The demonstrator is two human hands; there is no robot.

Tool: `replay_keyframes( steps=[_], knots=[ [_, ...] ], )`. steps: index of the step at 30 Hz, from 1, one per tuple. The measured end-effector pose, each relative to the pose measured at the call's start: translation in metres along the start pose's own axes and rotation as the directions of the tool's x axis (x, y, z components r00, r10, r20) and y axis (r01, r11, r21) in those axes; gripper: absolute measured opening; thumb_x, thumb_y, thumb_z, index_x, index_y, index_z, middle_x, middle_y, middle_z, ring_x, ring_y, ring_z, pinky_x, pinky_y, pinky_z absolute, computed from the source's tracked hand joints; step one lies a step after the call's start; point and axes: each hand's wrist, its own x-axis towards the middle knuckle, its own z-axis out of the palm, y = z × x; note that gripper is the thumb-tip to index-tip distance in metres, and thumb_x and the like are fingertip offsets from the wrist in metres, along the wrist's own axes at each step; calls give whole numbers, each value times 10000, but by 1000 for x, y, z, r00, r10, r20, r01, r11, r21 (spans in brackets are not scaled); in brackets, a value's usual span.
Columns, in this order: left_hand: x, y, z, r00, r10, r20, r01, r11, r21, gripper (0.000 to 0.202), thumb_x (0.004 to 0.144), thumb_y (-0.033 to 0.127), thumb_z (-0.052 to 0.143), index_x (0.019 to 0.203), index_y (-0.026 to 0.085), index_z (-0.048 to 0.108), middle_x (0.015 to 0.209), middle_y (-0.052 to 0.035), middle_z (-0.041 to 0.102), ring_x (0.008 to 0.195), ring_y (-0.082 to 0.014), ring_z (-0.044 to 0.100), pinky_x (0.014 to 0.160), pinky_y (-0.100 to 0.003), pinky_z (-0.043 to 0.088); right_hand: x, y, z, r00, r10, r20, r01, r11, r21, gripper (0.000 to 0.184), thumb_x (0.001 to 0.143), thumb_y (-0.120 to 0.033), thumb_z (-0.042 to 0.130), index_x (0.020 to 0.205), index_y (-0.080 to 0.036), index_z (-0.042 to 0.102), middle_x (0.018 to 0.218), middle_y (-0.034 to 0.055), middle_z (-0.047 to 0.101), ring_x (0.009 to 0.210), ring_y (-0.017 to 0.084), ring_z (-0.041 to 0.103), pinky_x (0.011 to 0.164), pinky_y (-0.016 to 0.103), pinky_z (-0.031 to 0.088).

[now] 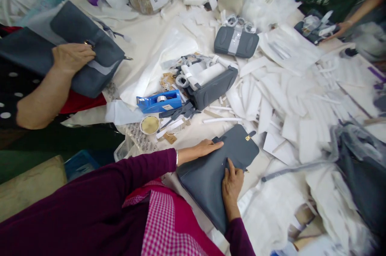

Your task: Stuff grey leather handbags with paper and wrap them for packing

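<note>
A dark blue-grey handbag (208,183) lies slanted on the table in front of me. Its flap (238,143) is folded back, showing a small strap with a gold-coloured clasp (247,138). Across the upper left of the bag my left hand (200,149) rests flat with fingers stretched out. My right hand (233,183) lies on the bag's right side, its index finger extended and the other fingers bent, close to a small mark on the leather. Neither hand appears to grasp anything. The bag's underside is hidden.
A blue tape dispenser (159,102), a round tin (150,124) and wrapped grey bags (214,87) stand ahead. White foam strips (271,99) cover the right side. At left, a co-worker's hand (72,57) holds another bag (90,39); another person's hand (343,27) is far right.
</note>
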Motion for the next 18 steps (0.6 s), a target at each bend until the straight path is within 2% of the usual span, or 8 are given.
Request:
replay_keyframes(
  steps=[1,3,5,8,13,15,18],
  knots=[
    [3,4,0,998,-55,13,55,998,0,410,828,531,529,876,139,635,878,-86,685,785,-230,627,690,-319,512,1,0,-1,1000,10,-4,-10,1000,8,521,955,-405,277,1326,-141,531,868,71,441,830,238,444,812,417,391],
    [7,10,1,993,-112,-20,113,993,26,399,758,500,625,912,132,637,936,-97,688,819,-245,634,700,-321,513,3,-1,-2,999,36,-10,-36,999,31,519,956,-413,272,1322,-152,532,875,71,445,834,239,448,818,418,391],
    [11,10,2,994,-91,-63,95,994,61,302,769,376,617,949,134,637,1003,-98,685,875,-242,634,740,-317,512,6,-1,-3,998,67,-15,-66,996,58,514,957,-422,272,1313,-163,538,871,66,449,841,239,453,824,415,392],
    [17,3,1,994,-78,-72,86,990,115,204,791,229,543,951,144,636,1019,-78,687,908,-224,626,782,-316,505,9,-6,-6,993,106,-59,-103,993,61,515,959,-433,268,1320,-169,524,905,79,469,883,249,461,841,419,390],
    [29,-7,-2,995,-82,-50,91,974,206,172,793,214,547,929,137,617,951,-45,682,864,-196,619,790,-314,503,9,-37,-18,980,179,-90,-188,977,-104,525,958,-438,315,1410,-190,418,1141,161,507,1052,311,440,872,488,373],
    [32,-7,-2,997,-69,-44,77,969,234,184,794,220,564,954,137,602,966,-50,675,870,-190,616,802,-311,499,6,-51,-23,992,119,-38,-124,979,-164,525,955,-413,362,1453,-247,349,1337,163,446,1206,345,372,943,554,325],
    [35,-7,-1,998,-41,-57,57,948,314,211,798,244,592,990,157,575,971,-61,667,895,-204,612,827,-332,489,4,-63,-22,995,-22,102,43,978,-205,544,938,-383,443,1461,-378,296,1533,75,272,1387,367,167,1033,660,169]
  ],
)
